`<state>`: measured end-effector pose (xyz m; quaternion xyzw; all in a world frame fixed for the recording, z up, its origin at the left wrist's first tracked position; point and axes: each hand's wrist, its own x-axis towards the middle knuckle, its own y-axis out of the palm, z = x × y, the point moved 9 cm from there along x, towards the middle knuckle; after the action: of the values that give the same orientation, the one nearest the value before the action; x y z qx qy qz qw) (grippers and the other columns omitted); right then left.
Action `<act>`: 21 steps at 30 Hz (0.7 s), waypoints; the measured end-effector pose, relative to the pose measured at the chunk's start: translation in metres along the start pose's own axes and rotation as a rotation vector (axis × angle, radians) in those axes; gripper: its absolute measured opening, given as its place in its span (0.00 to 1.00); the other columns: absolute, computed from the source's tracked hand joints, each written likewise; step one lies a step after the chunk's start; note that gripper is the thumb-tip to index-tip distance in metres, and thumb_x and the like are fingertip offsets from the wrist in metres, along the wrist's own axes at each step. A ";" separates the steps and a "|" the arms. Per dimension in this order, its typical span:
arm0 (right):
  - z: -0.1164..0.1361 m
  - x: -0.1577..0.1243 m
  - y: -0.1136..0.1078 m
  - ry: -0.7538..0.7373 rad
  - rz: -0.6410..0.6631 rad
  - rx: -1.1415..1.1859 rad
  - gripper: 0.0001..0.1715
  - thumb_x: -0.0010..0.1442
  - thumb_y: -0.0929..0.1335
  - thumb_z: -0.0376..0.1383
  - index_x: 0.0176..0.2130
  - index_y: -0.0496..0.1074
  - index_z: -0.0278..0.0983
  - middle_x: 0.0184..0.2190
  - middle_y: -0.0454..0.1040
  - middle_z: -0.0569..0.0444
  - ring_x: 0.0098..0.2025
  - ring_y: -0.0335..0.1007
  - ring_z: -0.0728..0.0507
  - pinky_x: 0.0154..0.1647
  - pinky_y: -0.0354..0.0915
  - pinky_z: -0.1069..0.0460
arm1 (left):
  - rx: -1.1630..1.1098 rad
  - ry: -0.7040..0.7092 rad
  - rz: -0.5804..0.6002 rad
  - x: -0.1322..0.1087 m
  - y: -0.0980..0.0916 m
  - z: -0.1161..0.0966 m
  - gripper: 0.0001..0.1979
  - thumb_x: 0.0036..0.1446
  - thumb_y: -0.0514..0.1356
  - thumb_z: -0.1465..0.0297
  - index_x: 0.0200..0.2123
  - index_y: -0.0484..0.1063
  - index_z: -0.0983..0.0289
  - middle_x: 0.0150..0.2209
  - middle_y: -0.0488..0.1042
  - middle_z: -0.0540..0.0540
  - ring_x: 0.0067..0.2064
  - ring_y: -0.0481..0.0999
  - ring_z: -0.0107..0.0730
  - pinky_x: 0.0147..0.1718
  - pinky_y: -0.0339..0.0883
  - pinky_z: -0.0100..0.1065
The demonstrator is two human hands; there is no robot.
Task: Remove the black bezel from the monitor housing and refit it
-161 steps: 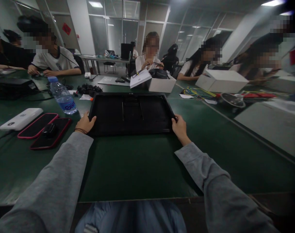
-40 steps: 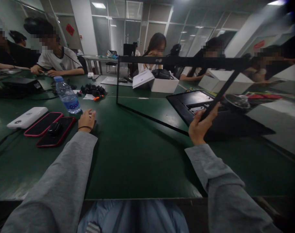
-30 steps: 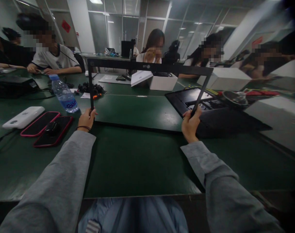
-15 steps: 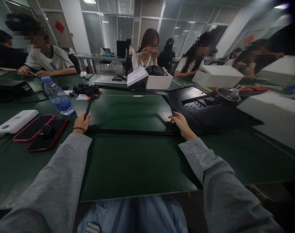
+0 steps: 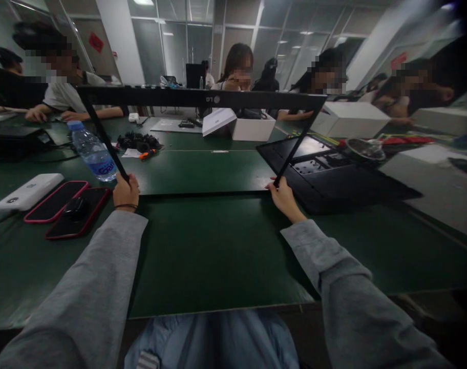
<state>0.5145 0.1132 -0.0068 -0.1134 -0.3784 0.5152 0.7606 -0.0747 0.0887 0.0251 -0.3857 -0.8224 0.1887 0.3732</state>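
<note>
Both hands grip a thin black monitor bezel (image 5: 172,97), an open rectangular frame with an upside-down LG logo on its raised far bar. My left hand (image 5: 126,193) is closed around its left side bar, near the lower corner. On the opposite side bar my right hand (image 5: 284,199) pinches the frame, also close to the lower corner. The frame stands tilted up, its near bar low over the green table (image 5: 221,256). Beyond my right hand lies a flat black panel (image 5: 344,187) with a cut-out showing metal parts.
Left of the frame are a water bottle (image 5: 93,154), a white power bank (image 5: 29,191) and two red-edged phones (image 5: 57,201). Black cables (image 5: 139,141) lie behind. An opened white box (image 5: 252,128) and a metal bowl (image 5: 364,149) stand farther back. Several people sit across the table.
The bezel's far bar has swung upward from near the table to a raised, tilted position. Both hands keep their grip on the side bars.
</note>
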 end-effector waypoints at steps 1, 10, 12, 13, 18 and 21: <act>-0.002 0.000 -0.002 0.010 -0.013 -0.002 0.25 0.64 0.64 0.54 0.52 0.68 0.40 0.38 0.81 0.43 0.42 0.80 0.34 0.50 0.73 0.37 | 0.007 0.008 0.023 0.000 0.003 -0.001 0.15 0.69 0.47 0.60 0.52 0.63 0.61 0.31 0.78 0.53 0.35 0.81 0.42 0.44 0.73 0.42; -0.006 0.001 -0.014 0.072 -0.077 -0.042 0.24 0.65 0.63 0.50 0.52 0.69 0.38 0.38 0.81 0.43 0.44 0.79 0.34 0.53 0.70 0.38 | 0.008 0.065 0.169 -0.003 0.022 -0.010 0.23 0.66 0.53 0.64 0.61 0.60 0.64 0.46 0.81 0.59 0.42 0.83 0.43 0.53 0.73 0.48; -0.004 0.001 -0.020 0.089 -0.098 -0.073 0.26 0.65 0.63 0.50 0.54 0.70 0.36 0.35 0.80 0.44 0.41 0.79 0.34 0.52 0.70 0.38 | 0.030 0.086 0.164 -0.003 0.024 -0.010 0.22 0.66 0.53 0.63 0.61 0.63 0.63 0.50 0.80 0.61 0.46 0.83 0.45 0.55 0.71 0.49; -0.003 0.000 -0.023 0.102 -0.110 -0.095 0.28 0.66 0.62 0.50 0.56 0.69 0.35 0.33 0.80 0.45 0.40 0.78 0.34 0.52 0.70 0.37 | 0.038 0.115 0.154 -0.002 0.024 -0.011 0.21 0.66 0.53 0.62 0.59 0.65 0.63 0.52 0.78 0.62 0.48 0.82 0.45 0.56 0.71 0.49; -0.001 -0.005 -0.035 0.171 -0.170 -0.196 0.33 0.68 0.59 0.52 0.62 0.66 0.34 0.29 0.77 0.46 0.39 0.77 0.32 0.53 0.68 0.35 | 0.127 0.243 0.095 -0.001 0.022 -0.016 0.22 0.64 0.53 0.61 0.56 0.70 0.65 0.57 0.73 0.67 0.59 0.75 0.52 0.59 0.68 0.49; -0.009 -0.005 -0.034 0.224 -0.161 -0.255 0.30 0.67 0.61 0.51 0.59 0.69 0.36 0.36 0.79 0.42 0.45 0.77 0.30 0.54 0.67 0.35 | 0.184 0.295 0.105 0.000 0.027 -0.016 0.23 0.63 0.51 0.63 0.54 0.73 0.68 0.57 0.74 0.69 0.59 0.74 0.54 0.60 0.67 0.50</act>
<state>0.5438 0.0956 0.0036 -0.2349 -0.3616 0.3846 0.8162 -0.0492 0.1058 0.0195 -0.4158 -0.7167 0.2235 0.5132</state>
